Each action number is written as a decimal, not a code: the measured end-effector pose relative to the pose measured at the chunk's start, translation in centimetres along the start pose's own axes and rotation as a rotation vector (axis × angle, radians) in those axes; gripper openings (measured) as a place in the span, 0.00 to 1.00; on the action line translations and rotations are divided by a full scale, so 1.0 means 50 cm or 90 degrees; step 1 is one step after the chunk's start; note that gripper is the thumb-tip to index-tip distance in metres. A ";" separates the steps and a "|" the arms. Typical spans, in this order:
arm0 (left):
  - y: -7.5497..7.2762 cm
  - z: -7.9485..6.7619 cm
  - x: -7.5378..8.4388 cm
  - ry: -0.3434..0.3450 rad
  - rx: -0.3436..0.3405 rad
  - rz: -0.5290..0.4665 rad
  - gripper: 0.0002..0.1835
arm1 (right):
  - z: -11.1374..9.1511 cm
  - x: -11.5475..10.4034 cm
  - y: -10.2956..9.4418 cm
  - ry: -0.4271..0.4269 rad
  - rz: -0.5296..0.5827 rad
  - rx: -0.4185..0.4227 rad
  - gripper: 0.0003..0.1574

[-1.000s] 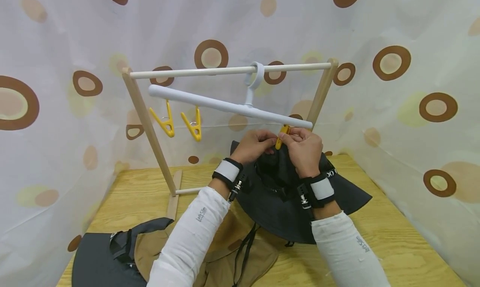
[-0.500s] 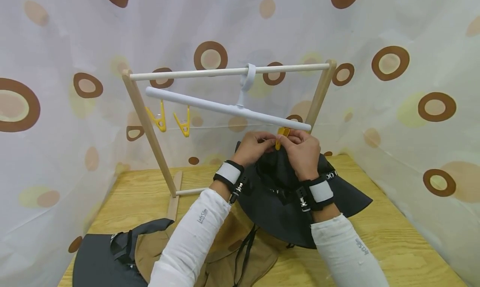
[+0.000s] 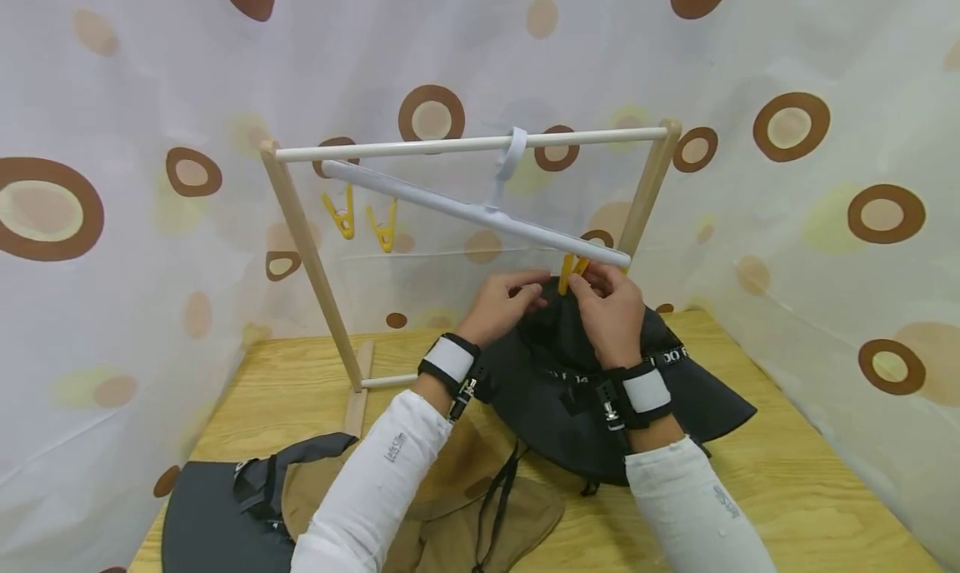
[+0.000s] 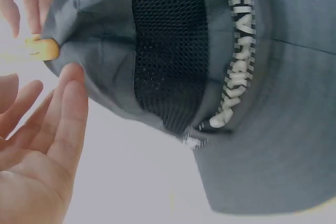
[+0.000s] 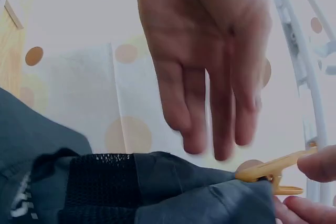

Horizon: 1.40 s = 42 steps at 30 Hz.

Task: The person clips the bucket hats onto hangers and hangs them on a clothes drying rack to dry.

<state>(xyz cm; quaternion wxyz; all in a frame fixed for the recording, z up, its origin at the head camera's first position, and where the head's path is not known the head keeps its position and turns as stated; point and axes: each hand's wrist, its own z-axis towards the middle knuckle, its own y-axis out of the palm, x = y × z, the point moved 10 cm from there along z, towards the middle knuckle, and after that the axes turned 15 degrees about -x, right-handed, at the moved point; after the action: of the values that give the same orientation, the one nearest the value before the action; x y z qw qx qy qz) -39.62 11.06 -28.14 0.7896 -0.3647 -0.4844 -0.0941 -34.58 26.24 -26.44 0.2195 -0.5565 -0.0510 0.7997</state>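
Observation:
A yellow clip [image 3: 567, 275] hangs below the right end of the white hanger [image 3: 480, 212]. Its jaws bite the crown of a black wide-brimmed hat [image 4: 105, 40], and its handles stand spread in the right wrist view. My right hand [image 3: 611, 311] is beside that clip, thumb and fingers either side of the handles without squeezing them; whether they touch it I cannot tell. Close to the crown on the left is my left hand [image 3: 504, 306], fingers extended, holding nothing. The left wrist view shows the hat's mesh panel and lettered cord.
The hanger hooks over the rail [image 3: 420, 146] of a wooden rack and tilts down to the right. Two more yellow clips [image 3: 343, 219] dangle at its left. A tan and dark hat [image 3: 480, 506] lies on the wooden table [image 3: 780, 465] in front.
The clip's handles have spread apart as my right fingers eased off. My left hand has drawn slightly away from the crown. The hanger has tilted further down on the right.

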 end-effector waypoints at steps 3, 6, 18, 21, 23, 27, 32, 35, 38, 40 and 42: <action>-0.007 -0.028 -0.012 -0.005 -0.008 0.019 0.19 | -0.008 0.011 -0.003 0.008 0.003 0.007 0.22; -0.014 -0.066 -0.031 -0.017 -0.016 0.025 0.19 | -0.023 0.018 -0.007 0.005 0.007 0.016 0.20; -0.119 -0.250 -0.043 -0.036 0.176 -0.087 0.18 | -0.103 -0.048 0.017 -0.096 0.022 0.009 0.15; -0.128 -0.285 -0.043 -0.046 0.198 -0.100 0.18 | -0.122 -0.061 0.038 -0.106 0.008 -0.015 0.14; -0.131 -0.304 -0.046 -0.051 0.207 -0.099 0.18 | -0.134 -0.070 0.055 -0.118 -0.005 -0.034 0.14; -0.131 -0.336 -0.061 -0.078 0.223 -0.110 0.18 | -0.158 -0.084 0.099 -0.159 -0.017 -0.084 0.12; -0.119 -0.351 -0.083 -0.099 0.225 -0.124 0.17 | -0.178 -0.082 0.155 -0.177 -0.029 -0.140 0.11; -0.110 -0.356 -0.101 -0.112 0.224 -0.127 0.17 | -0.185 -0.072 0.186 -0.170 -0.043 -0.167 0.09; -0.101 -0.361 -0.122 -0.132 0.231 -0.137 0.17 | -0.192 -0.058 0.217 -0.153 -0.052 -0.195 0.09; -0.096 -0.363 -0.138 -0.148 0.235 -0.143 0.16 | -0.196 -0.050 0.234 -0.142 -0.058 -0.209 0.09; -0.091 -0.365 -0.150 -0.160 0.235 -0.143 0.16 | -0.198 -0.041 0.249 -0.129 -0.058 -0.222 0.09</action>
<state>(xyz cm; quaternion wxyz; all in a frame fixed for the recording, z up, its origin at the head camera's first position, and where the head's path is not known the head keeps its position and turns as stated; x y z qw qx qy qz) -33.04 -5.89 -37.00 0.7610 -0.1668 -0.6253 -0.0451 -28.64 12.61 -32.41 0.1495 -0.4998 -0.2356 0.8200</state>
